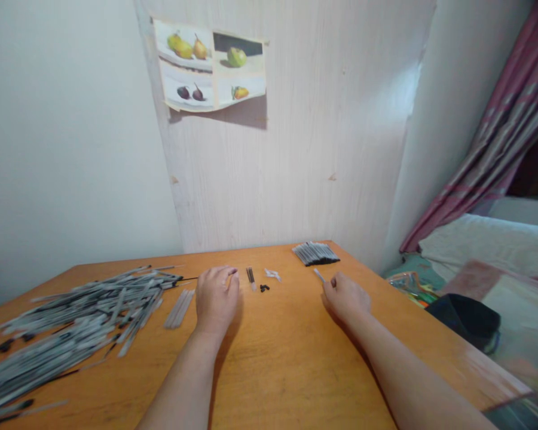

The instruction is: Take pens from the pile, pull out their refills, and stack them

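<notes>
My left hand [217,295] is closed just above the table, its fingertips mostly hidden. A thin dark stick [189,278] reaches its left edge; whether the hand grips it I cannot tell. Pinched in my right hand [346,296] is a thin whitish stick [319,275] pointing up and left. Between the hands lie two slim dark-and-clear rods [251,278], some small white pieces [272,274] and several small black plugs [264,288]. Pale clear tubes [179,309] lie side by side left of my left hand. Behind my right hand is a neat row of black-ended, pen-like sticks [316,254].
A large loose heap of grey-clear sticks and black parts [85,313] covers the left of the wooden table [291,370]. The wall stands behind the table. Right of its edge are a dark open bag [464,319], bedding and a pink curtain [479,131].
</notes>
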`<move>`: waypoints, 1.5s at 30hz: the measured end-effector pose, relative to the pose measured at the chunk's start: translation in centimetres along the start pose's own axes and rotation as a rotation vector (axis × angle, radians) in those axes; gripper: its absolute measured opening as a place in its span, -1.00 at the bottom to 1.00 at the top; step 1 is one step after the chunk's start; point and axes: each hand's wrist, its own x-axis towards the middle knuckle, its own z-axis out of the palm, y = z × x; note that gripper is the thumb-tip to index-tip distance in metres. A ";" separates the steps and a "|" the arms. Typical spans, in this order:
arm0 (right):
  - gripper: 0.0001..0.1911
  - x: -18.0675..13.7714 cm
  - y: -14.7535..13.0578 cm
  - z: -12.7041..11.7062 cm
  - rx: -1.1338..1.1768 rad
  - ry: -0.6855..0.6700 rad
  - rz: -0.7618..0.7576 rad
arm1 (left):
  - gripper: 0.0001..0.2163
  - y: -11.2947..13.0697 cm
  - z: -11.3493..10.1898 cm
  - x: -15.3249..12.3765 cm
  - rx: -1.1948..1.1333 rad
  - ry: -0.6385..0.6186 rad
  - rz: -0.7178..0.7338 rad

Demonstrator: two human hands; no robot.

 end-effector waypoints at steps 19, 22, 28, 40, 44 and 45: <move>-0.83 -5.2 -7.9 2.9 0.211 -0.040 -0.422 | -0.76 0.4 0.8 -0.9 -0.007 -0.125 -0.100; -0.84 -5.8 -10.1 3.4 0.272 -0.159 -0.412 | -0.78 0.3 1.1 -1.1 0.001 -0.174 -0.099; -0.83 -7.0 -13.3 4.3 0.321 -0.187 -0.425 | -0.78 -0.2 1.2 -1.3 0.012 -0.225 -0.136; -0.82 -7.7 -13.1 4.7 0.278 -0.146 -0.496 | -0.78 -0.3 0.0 -0.5 0.026 -0.132 -0.267; -0.82 -7.5 -13.2 4.9 0.287 -0.168 -0.497 | -0.77 -0.2 -0.8 0.0 0.096 -0.142 -0.351; -0.82 -7.5 -13.2 4.9 0.290 -0.172 -0.501 | -0.77 -0.2 -1.0 0.1 0.116 -0.161 -0.379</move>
